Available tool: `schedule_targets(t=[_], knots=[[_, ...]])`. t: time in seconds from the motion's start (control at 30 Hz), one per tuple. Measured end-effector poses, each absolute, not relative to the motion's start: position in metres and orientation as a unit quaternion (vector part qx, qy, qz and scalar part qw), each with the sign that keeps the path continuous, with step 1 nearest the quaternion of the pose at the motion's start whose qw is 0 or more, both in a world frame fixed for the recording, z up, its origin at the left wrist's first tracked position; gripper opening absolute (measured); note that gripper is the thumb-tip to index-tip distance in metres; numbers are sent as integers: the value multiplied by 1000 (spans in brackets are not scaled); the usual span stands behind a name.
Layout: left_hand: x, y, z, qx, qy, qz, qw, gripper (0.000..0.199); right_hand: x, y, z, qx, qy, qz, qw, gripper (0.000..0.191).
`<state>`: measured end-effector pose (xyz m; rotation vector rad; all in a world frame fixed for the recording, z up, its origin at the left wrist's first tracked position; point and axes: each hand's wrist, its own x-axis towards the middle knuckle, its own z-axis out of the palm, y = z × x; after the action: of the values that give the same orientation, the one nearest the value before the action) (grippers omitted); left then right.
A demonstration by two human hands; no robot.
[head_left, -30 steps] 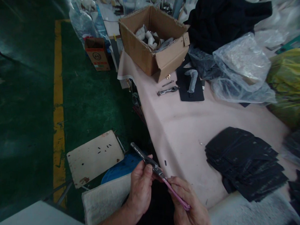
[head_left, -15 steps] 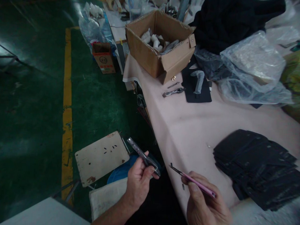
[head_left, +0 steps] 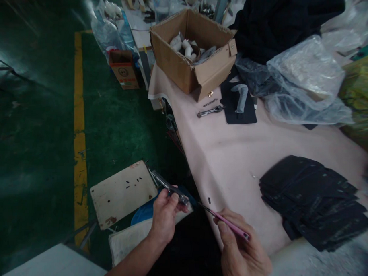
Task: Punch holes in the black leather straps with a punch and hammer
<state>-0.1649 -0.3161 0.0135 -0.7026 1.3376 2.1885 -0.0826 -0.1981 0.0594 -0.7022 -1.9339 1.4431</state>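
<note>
Green painted floor (head_left: 45, 129) runs left of our pale-pink-covered bench (head_left: 231, 155). Just off its left edge, our left hand (head_left: 163, 222) grasps a slim dark metallic tool (head_left: 169, 187); at that edge, our right hand (head_left: 243, 250) pinches a slender pink-handled, dark-tipped tool (head_left: 233, 227). Bench right: stacked flat black pieces (head_left: 311, 199).

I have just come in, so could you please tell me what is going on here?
A person's left hand holds a dark part, and the right hand holds a pink tool, its tip pointing toward that part with a gap showing between. On the table lies a black stack; a box stands farther back.
</note>
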Motion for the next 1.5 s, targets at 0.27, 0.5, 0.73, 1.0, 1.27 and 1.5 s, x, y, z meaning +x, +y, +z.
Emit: schedule_targets(t=[0.27, 0.5, 0.73, 1.0, 1.27, 1.5], knots=[[-175, -320, 29, -364, 363, 802, 305, 10, -80, -208, 58, -176, -759, 563, 276, 23], [-178, -311, 38, -428, 327, 786, 303, 16, -89, -203, 73, -104, -785, 559, 247, 27], [-177, -307, 42, -423, 334, 780, 316, 15, -91, -197, 74, -84, -817, 520, 235, 21], [-168, -310, 41, -359, 355, 798, 329, 11, -92, -196, 68, -82, -814, 527, 231, 22], [-162, -309, 40, -295, 430, 803, 287, 23, -93, -190, 66, -75, -815, 530, 220, 20], [-167, -308, 40, -356, 467, 733, 344, 15, -89, -180, 71, -82, -790, 543, 273, 21]])
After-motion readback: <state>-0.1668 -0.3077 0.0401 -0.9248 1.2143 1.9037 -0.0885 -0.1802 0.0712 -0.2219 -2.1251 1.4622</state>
